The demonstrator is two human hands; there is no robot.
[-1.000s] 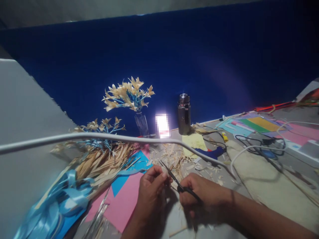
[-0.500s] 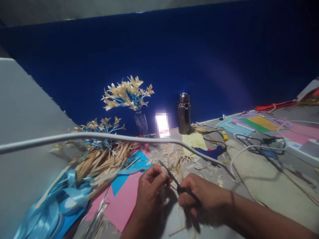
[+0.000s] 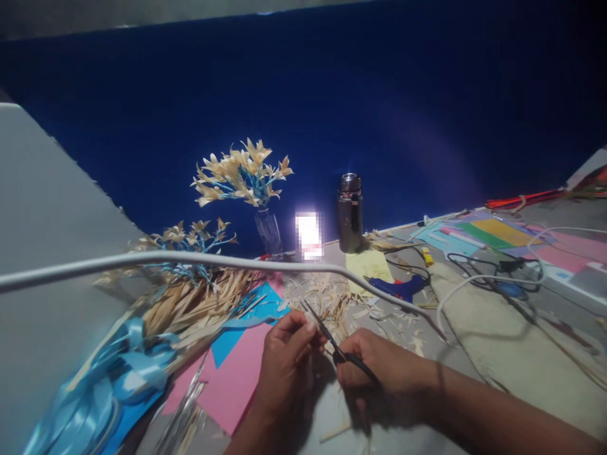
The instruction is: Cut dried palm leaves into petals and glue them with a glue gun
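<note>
My right hand (image 3: 363, 363) is closed around the black handles of a pair of scissors (image 3: 328, 335), whose blades point up and to the left. The blades lie close beside the fingertips of my left hand (image 3: 294, 344). That hand is pinched shut, and the small piece between its thumb and fingers is too hidden to name. Below and beyond both hands, pale dried-leaf scraps (image 3: 339, 306) are strewn over the grey table. A pink paper sheet (image 3: 237, 376) lies just left of my left hand, next to a blue sheet (image 3: 272, 303).
A white cable (image 3: 237, 260) crosses in front of the hands. Left are blue ribbon (image 3: 95, 392) and dried strips (image 3: 190, 303). Behind stand a flower vase (image 3: 268, 230), a bright light (image 3: 309, 235) and a flask (image 3: 349, 215). A blue glue gun (image 3: 403, 287) lies to the right.
Both hands stay almost in place. The scissor handles and right fingers have shifted slightly left and up, and the view has tilted a little.
</note>
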